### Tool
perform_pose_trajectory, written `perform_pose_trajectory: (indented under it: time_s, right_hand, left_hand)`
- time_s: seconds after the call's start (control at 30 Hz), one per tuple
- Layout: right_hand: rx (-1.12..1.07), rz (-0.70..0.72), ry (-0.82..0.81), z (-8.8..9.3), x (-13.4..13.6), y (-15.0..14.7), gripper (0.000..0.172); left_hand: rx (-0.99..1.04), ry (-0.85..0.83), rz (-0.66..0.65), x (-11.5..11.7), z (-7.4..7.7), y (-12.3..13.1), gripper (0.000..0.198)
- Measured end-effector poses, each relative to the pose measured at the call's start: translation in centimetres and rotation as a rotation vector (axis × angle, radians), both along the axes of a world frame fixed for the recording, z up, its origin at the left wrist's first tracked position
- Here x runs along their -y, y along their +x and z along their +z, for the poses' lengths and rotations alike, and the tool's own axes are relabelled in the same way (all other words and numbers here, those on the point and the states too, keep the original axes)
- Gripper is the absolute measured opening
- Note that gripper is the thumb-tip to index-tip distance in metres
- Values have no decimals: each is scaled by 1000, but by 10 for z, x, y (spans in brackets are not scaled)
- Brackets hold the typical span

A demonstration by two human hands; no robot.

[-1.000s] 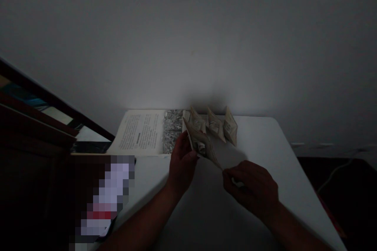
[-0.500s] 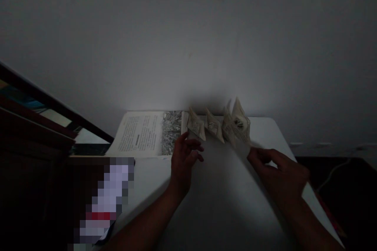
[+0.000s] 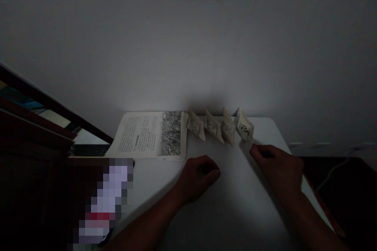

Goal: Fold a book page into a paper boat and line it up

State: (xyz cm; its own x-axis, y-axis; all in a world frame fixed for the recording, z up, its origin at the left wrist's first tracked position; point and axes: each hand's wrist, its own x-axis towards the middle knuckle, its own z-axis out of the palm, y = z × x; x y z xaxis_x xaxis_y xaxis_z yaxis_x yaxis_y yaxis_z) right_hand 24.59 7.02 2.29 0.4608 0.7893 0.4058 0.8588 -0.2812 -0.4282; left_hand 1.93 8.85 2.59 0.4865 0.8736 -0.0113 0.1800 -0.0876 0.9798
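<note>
Several folded paper boats made of printed paper stand in a row along the wall: a leftmost boat [image 3: 196,126], a second boat [image 3: 213,126], a third boat [image 3: 228,127] and a rightmost boat [image 3: 245,126]. My right hand [image 3: 277,164] pinches the near tip of the rightmost boat between thumb and fingers. That boat sits a small gap apart from the third. My left hand [image 3: 198,174] rests over the table in front of the row, its fingers curled toward the thumb, with nothing visible in it.
An open book [image 3: 141,135] with text and a dark picture lies left of the boats. A phone with a blurred screen [image 3: 107,200] is at the table's left edge. The white table [image 3: 224,208] meets the wall [image 3: 188,47] behind. A cable [image 3: 332,170] hangs at right.
My right hand has lowered the rightmost boat, which was tilted up against the third, and it now stands apart. My left hand has drawn back from the boats and closed.
</note>
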Motion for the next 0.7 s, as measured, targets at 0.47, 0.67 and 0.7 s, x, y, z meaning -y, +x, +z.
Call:
perform_pose_trajectory:
  time_s: [0.47,0.67,0.7]
  right_hand:
    - [-71,38,89,1,-1,-2,25]
    - [-4,102,209,2,3,-6,23]
    - [15,131,236,2,4,-7,22]
  left_hand:
    - [-92,120,-76,1,3,-1,17]
    - [-120,141,-74,2,1,-1,18]
    - [-124,147,-71,2,2,0,18]
